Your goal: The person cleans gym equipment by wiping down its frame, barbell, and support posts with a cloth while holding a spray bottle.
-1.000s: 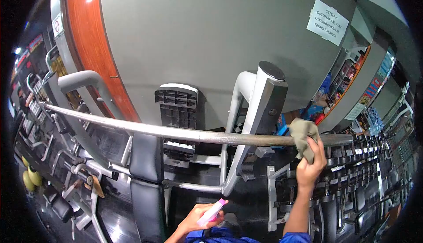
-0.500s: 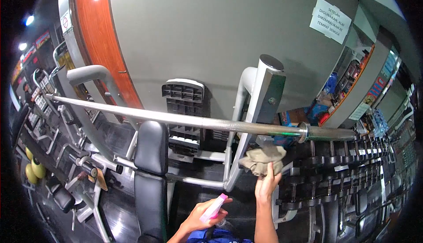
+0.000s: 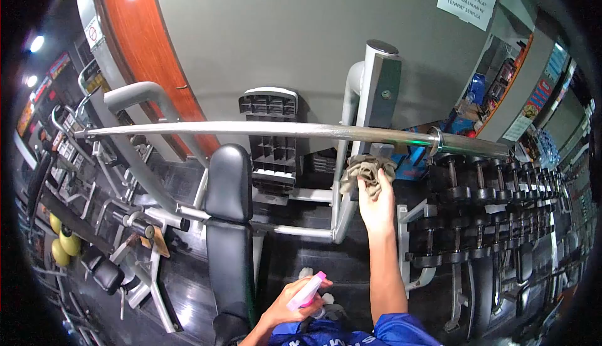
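My left hand [image 3: 290, 302] is closed around a spray bottle [image 3: 307, 291] with a pink and white head, low in the view near my body. Stretched forward, my right hand [image 3: 377, 207] grips a crumpled beige cloth [image 3: 369, 175]. The cloth lies just under the long metal barbell [image 3: 282, 130], close to its right part and in front of the rack's upright [image 3: 378, 89]. Whether the cloth touches the bar, I cannot tell.
A black padded bench [image 3: 229, 186] stands left of my hands. Dumbbells on a rack [image 3: 480, 186] line the right side. Behind the bar are a grey wall [image 3: 269, 38], a wooden door [image 3: 141, 38] and a black plastic holder [image 3: 271, 139]. Yellow balls [image 3: 66, 243] lie far left.
My right arm has reached farther forward with the cloth, which now looks more bunched. The view has tilted down, and my left hand still holds the spray bottle low.
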The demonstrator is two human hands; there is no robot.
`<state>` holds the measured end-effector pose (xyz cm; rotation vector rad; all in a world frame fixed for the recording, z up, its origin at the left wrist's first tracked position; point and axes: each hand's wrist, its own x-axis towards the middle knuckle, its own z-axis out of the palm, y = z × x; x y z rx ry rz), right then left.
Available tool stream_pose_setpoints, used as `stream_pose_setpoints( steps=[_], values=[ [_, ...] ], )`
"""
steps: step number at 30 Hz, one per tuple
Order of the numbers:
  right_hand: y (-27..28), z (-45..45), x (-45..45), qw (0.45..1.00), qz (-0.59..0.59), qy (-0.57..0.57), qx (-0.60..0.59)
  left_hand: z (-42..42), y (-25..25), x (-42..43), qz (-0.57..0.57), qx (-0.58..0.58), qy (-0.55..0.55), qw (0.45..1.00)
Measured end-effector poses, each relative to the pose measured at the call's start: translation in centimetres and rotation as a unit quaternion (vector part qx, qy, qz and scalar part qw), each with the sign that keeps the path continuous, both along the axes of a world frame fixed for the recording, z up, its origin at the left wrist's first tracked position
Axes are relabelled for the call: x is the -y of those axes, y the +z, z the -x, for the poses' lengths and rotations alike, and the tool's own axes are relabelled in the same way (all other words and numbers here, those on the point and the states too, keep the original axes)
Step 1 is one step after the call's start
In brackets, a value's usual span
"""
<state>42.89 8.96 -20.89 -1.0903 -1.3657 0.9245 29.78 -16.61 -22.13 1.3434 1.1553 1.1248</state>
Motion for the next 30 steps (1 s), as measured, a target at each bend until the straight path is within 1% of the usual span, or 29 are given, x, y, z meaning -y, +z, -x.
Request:
stream_pose_setpoints(
  steps=[1, 2, 4, 5, 8, 11, 12, 14, 15, 17, 19, 20, 22, 23, 24, 25, 26, 27, 28, 29, 30],
  values=[
    [0.7, 0.6, -0.6, 0.996, 0.031, 0.038, -0.078, 0.3, -0.1, 0.5, 0.023, 0.015, 0.003, 1.0],
    [-1.4, 0.8, -2.9, 0.833, 0.19, 0.107, -0.509, 0.6, -0.3, 0.9, 0.022, 0.01, 0.006, 1.0],
    [-0.1, 1.5, -3.2, 0.837, 0.199, 0.087, -0.502, 1.4, -0.7, 1.3, 0.021, 0.0, 0.006, 1.0],
    [0.7, 1.6, -3.2, 0.751, 0.24, 0.072, -0.611, 1.8, -0.7, 1.4, 0.013, 0.002, -0.002, 1.0],
    [-0.9, 1.5, -4.3, 0.722, 0.236, 0.101, -0.643, 3.5, -0.6, 0.7, -0.004, 0.002, -0.029, 1.0],
    [1.9, 2.4, -3.3, 0.746, 0.271, 0.029, -0.607, 5.9, 0.0, -0.1, -0.002, -0.004, -0.059, 0.998],
    [2.2, 2.7, -3.4, 0.752, 0.279, 0.024, -0.597, 6.8, 0.5, -0.4, -0.004, -0.006, -0.067, 0.998],
    [2.8, 2.9, -3.3, 0.75, 0.299, 0.0, -0.59, 8.9, 0.8, -0.8, -0.006, -0.011, -0.085, 0.996],
    [3.8, 3.1, -2.7, 0.748, 0.308, -0.015, -0.588, 10.0, 0.5, -1.2, -0.007, -0.014, -0.096, 0.995],
    [6.8, 3.4, -0.6, 0.726, 0.323, -0.024, -0.606, 11.8, 0.3, -1.9, -0.022, -0.018, -0.115, 0.993],
    [6.3, 3.3, 0.5, 0.748, 0.257, -0.027, -0.611, 13.3, 0.3, -2.4, -0.045, -0.02, -0.129, 0.99],
    [6.2, 3.5, 1.2, 0.766, 0.21, -0.025, -0.607, 13.8, 0.5, -2.7, -0.035, -0.004, -0.127, 0.991],
    [5.7, 3.9, 2.6, 0.801, 0.102, -0.022, -0.589, 15.2, 0.4, -3.2, -0.034, -0.009, -0.147, 0.989],
    [5.6, 4.3, 3.2, 0.843, 0.011, -0.05, -0.535, 15.7, 0.3, -3.5, -0.033, -0.01, -0.154, 0.987],
    [7.0, 5.7, 4.0, 0.852, -0.039, -0.151, -0.5, 16.3, 0.4, -3.5, -0.037, -0.016, -0.16, 0.986],
    [8.1, 6.7, 4.1, 0.849, -0.089, -0.248, -0.458, 16.7, 0.5, -3.7, -0.043, -0.022, -0.164, 0.985],
    [6.8, 6.4, 2.8, 0.886, -0.171, -0.307, -0.304, 17.1, 0.6, -3.8, -0.049, -0.028, -0.166, 0.985],
    [6.2, 6.3, 1.8, 0.903, -0.209, -0.342, -0.158, 17.3, 0.7, -3.9, -0.057, -0.033, -0.169, 0.983],
    [5.2, 6.5, 0.9, 0.89, -0.239, -0.387, -0.026, 17.4, 0.8, -4.0, -0.066, -0.04, -0.171, 0.982],
    [4.2, 6.7, 0.0, 0.86, -0.264, -0.425, 0.107, 17.5, 0.8, -4.1, -0.075, -0.046, -0.173, 0.981],
    [3.1, 6.9, -0.3, 0.841, -0.289, -0.441, 0.121, 17.5, 0.9, -4.2, -0.081, -0.039, -0.173, 0.981]
  ],
)
